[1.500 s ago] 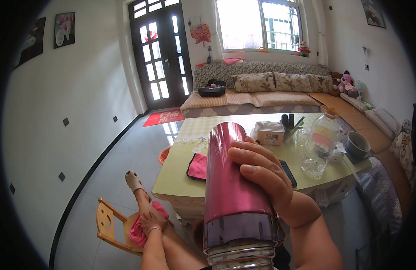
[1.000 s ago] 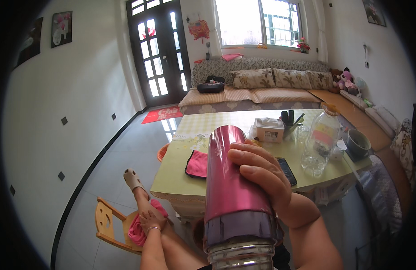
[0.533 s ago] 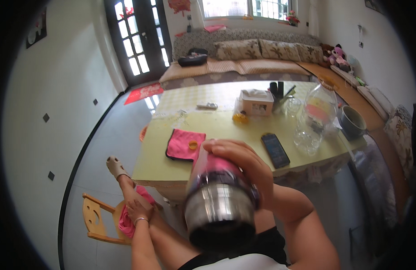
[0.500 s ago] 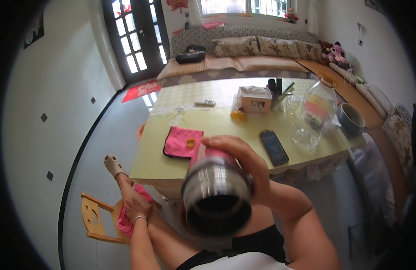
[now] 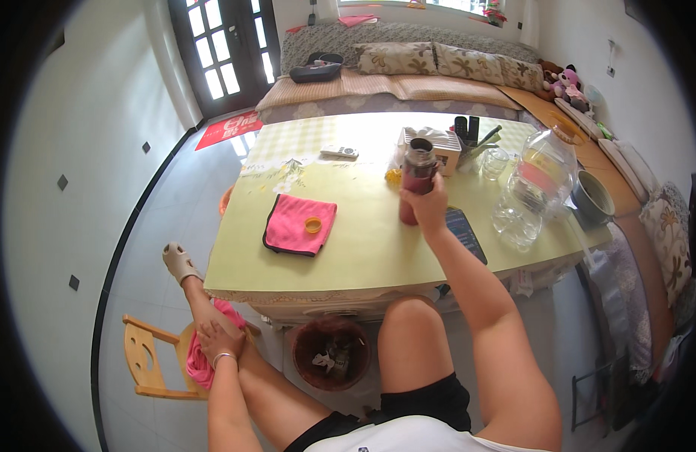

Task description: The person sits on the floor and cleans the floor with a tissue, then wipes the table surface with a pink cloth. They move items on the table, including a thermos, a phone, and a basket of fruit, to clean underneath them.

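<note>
A dark red thermos bottle with a bare metal neck stands upright at the table, its mouth uncovered. Wrapped around its right side is my right hand. Whether the base touches the tabletop I cannot tell. Just right of that hand lies a black phone, partly hidden by my wrist. Resting on my bent left leg, my left hand lies flat with its fingers stretched out, nothing in it. A pink cloth with a dark edge lies left on the table, an orange ring on top.
On the table are a white remote, a tissue box, a large clear plastic bottle and a drinking glass. A grey pot stands at the right. Below is a waste bin, beside a wooden chair.
The thermos bottle, tilted close to me before, has moved away to the table and is now upright in my right hand. My left hand has stayed on my leg.
</note>
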The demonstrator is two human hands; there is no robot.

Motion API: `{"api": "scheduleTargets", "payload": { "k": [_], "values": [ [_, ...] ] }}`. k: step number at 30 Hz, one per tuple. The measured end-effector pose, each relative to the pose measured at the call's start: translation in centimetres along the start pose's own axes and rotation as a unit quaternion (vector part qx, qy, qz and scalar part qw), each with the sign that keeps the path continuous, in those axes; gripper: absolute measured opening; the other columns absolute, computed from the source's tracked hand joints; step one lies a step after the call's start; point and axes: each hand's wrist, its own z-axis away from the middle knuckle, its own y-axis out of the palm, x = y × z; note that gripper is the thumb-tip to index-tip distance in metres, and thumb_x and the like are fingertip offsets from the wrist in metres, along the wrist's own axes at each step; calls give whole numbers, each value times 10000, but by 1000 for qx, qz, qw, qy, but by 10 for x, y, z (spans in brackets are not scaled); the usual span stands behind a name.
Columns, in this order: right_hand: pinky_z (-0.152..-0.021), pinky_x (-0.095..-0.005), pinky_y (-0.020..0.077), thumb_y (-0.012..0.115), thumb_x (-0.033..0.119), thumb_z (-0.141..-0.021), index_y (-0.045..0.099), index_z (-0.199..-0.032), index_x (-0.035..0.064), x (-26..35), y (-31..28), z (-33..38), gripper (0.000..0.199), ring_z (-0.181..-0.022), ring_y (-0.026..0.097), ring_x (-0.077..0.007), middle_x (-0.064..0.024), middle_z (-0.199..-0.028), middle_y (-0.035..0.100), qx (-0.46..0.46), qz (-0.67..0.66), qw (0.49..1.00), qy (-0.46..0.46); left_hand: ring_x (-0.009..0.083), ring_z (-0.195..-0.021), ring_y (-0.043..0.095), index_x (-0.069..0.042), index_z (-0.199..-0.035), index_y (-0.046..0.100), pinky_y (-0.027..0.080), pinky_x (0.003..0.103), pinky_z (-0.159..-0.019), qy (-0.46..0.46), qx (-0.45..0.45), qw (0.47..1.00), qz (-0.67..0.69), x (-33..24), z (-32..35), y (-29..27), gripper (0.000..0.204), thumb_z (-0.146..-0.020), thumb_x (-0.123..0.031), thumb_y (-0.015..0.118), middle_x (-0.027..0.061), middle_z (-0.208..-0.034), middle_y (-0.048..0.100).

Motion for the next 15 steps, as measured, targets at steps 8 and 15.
{"api": "scheduleTargets", "payload": {
  "k": [8,15],
  "values": [
    [-835,-397,528,898,209,-619,549,-1079,30,-48,5,-59,604,-927,667,-312,-130,-995,680,-77,76,992,58,413,-1486,207,-96,-1556,256,343,555,-1129,4,-9,1000,-4,-5,-5,-5,1050,-766,-646,676,159,-1631,167],
    [-883,-413,503,892,237,-646,557,-1129,10,-73,22,-68,630,-994,651,-333,-164,-1076,669,-126,101,987,3,428,-1480,214,-88,-1549,274,328,557,-1134,-3,-9,1000,-2,-7,-10,0,1028,-767,-618,679,166,-1634,149]
  ]
}}
